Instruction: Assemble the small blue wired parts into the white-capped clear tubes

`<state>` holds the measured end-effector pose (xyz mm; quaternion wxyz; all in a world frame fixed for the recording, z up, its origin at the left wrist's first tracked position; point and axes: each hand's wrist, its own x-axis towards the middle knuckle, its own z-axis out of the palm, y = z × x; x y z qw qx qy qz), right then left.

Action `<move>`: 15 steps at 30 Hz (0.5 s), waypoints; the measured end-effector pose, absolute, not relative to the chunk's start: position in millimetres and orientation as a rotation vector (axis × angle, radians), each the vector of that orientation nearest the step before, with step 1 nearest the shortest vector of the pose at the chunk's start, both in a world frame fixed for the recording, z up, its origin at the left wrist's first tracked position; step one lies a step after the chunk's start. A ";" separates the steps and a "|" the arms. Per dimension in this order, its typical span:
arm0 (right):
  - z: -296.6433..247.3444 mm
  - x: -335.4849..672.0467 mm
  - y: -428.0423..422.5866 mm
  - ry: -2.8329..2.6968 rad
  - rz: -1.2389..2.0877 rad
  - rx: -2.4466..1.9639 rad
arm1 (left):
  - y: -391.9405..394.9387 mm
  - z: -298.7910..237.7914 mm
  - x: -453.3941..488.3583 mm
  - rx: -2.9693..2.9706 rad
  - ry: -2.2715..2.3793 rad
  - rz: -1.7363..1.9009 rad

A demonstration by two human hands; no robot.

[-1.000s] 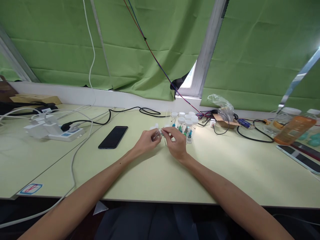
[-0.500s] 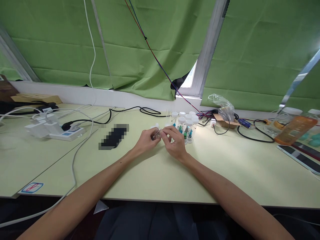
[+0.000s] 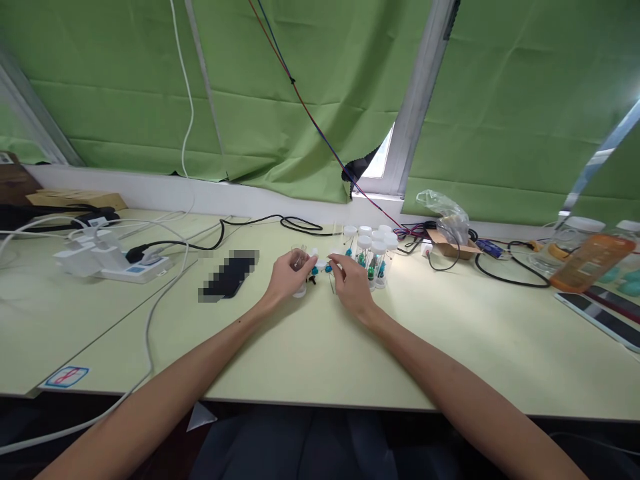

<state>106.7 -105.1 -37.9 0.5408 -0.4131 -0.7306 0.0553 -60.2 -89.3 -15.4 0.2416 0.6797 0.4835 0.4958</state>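
My left hand (image 3: 285, 277) is closed around a small clear vial (image 3: 299, 257), held upright above the pale green table (image 3: 450, 333). My right hand (image 3: 350, 285) rests just right of it, fingers pinched on something small that I cannot make out. Between the two hands lie small blue pieces (image 3: 320, 269) on the table. Directly behind my right hand stands a cluster of several clear vials with white caps (image 3: 373, 250), holding green and blue bits.
A blurred dark phone (image 3: 227, 275) lies left of my hands. A white power strip (image 3: 107, 260) and cables sit far left; black cables (image 3: 300, 225) run along the back. A cardboard tray with a plastic bag (image 3: 447, 230), an orange bottle (image 3: 587, 260) and flat devices (image 3: 597, 313) are at right.
My hands have come apart: the left hand drew the vial left and turned it upright, while the right hand moved slightly back. Small blue pieces now show on the table between them.
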 end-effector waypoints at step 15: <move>-40.7 99.9 -112.1 -1.952 0.367 -0.963 | -95.0 -17.1 -53.5 1.973 1.323 1.302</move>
